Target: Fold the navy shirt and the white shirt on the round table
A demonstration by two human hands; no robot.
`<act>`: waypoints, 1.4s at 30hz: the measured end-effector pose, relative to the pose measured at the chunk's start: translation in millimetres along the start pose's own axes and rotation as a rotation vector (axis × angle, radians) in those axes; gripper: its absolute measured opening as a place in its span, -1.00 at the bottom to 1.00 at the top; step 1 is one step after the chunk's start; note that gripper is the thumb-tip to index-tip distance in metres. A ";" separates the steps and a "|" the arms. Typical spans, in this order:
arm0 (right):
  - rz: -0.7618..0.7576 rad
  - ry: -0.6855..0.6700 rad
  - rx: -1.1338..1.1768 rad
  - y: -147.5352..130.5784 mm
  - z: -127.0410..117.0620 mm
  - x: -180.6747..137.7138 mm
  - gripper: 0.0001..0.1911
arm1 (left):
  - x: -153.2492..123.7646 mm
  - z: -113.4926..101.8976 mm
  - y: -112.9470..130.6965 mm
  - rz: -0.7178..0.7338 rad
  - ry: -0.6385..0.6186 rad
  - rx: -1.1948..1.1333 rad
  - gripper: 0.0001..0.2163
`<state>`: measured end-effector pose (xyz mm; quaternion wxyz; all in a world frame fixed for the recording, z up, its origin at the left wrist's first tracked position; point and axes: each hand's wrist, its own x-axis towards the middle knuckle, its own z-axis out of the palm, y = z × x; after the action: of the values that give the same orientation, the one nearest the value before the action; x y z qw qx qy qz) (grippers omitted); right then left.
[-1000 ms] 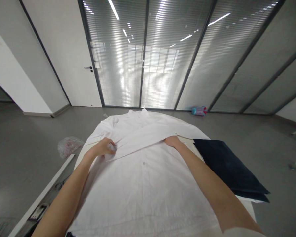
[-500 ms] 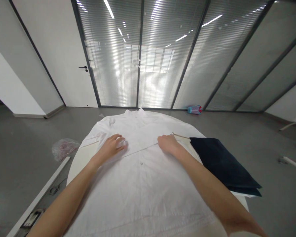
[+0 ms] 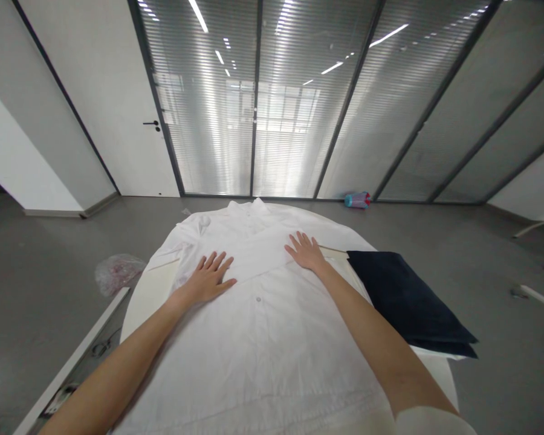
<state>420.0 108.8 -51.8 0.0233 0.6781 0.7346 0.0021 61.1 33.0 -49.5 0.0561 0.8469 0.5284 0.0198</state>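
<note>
A white button-up shirt [image 3: 254, 338] lies spread over a round white table [image 3: 138, 302], its collar at the far edge and its hem towards me. One sleeve seems to be folded across the chest, and a small button shows below it. My left hand [image 3: 208, 278] rests flat on the shirt's left side, fingers spread. On the right of the chest, my right hand [image 3: 306, 251] also lies flat with its fingers apart. Neither hand holds anything.
Folded dark navy cloth [image 3: 403, 299] lies over the table's right edge, with something white under it. A clear plastic bag [image 3: 118, 273] sits on the floor at left, near a white-edged frame [image 3: 72, 362]. A blue and red object [image 3: 357, 200] lies by the glass wall.
Both hands have opened from a bent or closed grip and now press flat on the shirt. The fold across the chest lies smoother.
</note>
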 end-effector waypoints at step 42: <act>0.279 0.157 0.314 -5.9 -19.7 59.0 -0.44 | -14.0 -48.7 -45.2 -0.483 -0.015 -0.216 -0.59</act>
<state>408.8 167.7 -34.2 -0.1406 0.7662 0.6245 -0.0563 10.1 43.7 -6.0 0.1531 0.6853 0.7097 0.0558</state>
